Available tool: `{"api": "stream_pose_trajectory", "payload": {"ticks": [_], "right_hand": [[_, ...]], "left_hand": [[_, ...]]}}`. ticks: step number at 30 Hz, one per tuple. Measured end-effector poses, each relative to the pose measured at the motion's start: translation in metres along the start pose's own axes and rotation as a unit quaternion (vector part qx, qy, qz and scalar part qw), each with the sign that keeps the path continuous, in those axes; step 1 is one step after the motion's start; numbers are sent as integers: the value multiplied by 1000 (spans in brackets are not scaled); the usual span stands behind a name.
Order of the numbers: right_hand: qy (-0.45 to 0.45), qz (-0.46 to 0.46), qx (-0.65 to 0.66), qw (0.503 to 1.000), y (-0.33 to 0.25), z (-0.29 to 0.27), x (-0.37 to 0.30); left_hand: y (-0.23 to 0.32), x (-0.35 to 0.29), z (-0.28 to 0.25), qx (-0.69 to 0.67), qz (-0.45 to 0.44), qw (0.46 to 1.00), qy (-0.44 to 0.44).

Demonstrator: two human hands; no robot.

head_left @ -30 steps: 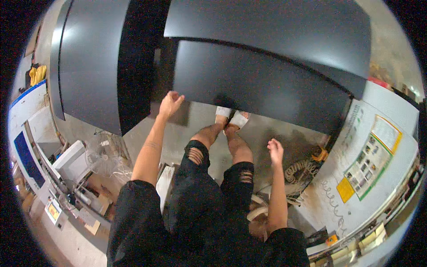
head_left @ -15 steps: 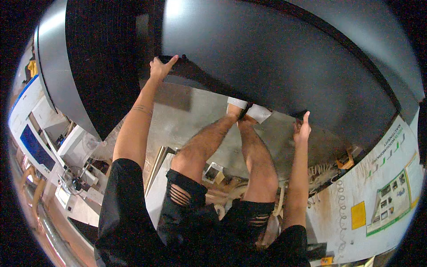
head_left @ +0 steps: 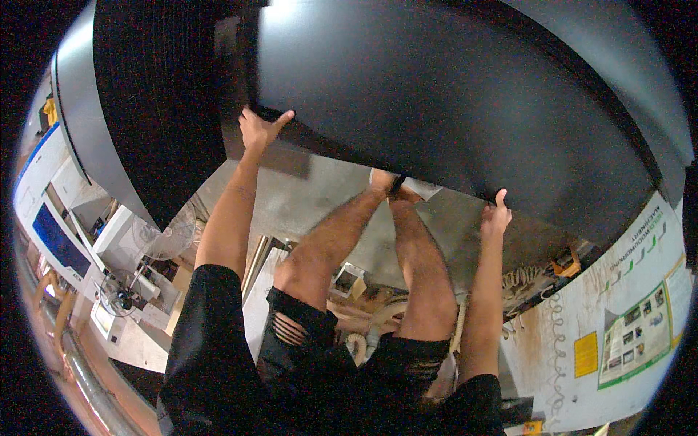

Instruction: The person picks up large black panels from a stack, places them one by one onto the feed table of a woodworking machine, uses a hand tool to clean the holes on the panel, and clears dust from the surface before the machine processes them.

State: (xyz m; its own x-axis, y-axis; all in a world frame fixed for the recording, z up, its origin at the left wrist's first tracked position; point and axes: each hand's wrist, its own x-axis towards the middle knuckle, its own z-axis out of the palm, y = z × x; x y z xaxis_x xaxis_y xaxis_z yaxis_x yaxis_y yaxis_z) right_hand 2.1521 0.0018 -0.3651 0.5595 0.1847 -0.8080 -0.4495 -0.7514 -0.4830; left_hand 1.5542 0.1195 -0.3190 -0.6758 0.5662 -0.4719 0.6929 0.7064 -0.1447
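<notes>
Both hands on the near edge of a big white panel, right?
Wrong colour: the head view shows the big panel is dark, nearly black. The rest is right: left hand and right hand are both on its near edge.

Workshop, machine-shop kind. White machine housing [head_left: 527, 356] on right: brown stains, yellow label [head_left: 586, 354], poster [head_left: 640, 338] with small photos, coiled hose [head_left: 557, 350] down its face. Ribbed hose [head_left: 356, 347] low, seen between the person's legs. Another white machine [head_left: 33, 183] on left with blue panel [head_left: 59, 238]; small caged fan [head_left: 122, 293] near it, shiny pipe [head_left: 83, 389] lower left. Large dark board [head_left: 436, 94], layered dark stack [head_left: 160, 102]. Grey, concrete-looking floor [head_left: 342, 183].
</notes>
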Motion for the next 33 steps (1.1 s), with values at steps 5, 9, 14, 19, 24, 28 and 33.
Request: {"api": "stream_pose_trajectory", "payload": {"ticks": [5,9,14,19,24,28,33], "right_hand": [[-89,71,70,991,7,-23,8],[-81,105,158,978,5,-24,6],[-120,55,300,945,-38,-15,-58],[-156,36,274,948,-103,-57,-123],[-122,43,157,979,-184,-118,-176],[-86,61,221,970,-222,-127,-216],[-137,66,278,948,-197,-161,-266]], "left_hand": [[-15,-18,15,-68,-75,995,-21],[-52,-9,4,-200,-70,969,-128],[-60,-9,-71,-5,18,997,-78],[-68,-53,-164,-6,5,996,-88],[-74,-120,-259,-128,79,984,-94],[-65,-188,-323,-225,80,966,-103],[-134,-200,-434,-171,154,966,-118]]}}
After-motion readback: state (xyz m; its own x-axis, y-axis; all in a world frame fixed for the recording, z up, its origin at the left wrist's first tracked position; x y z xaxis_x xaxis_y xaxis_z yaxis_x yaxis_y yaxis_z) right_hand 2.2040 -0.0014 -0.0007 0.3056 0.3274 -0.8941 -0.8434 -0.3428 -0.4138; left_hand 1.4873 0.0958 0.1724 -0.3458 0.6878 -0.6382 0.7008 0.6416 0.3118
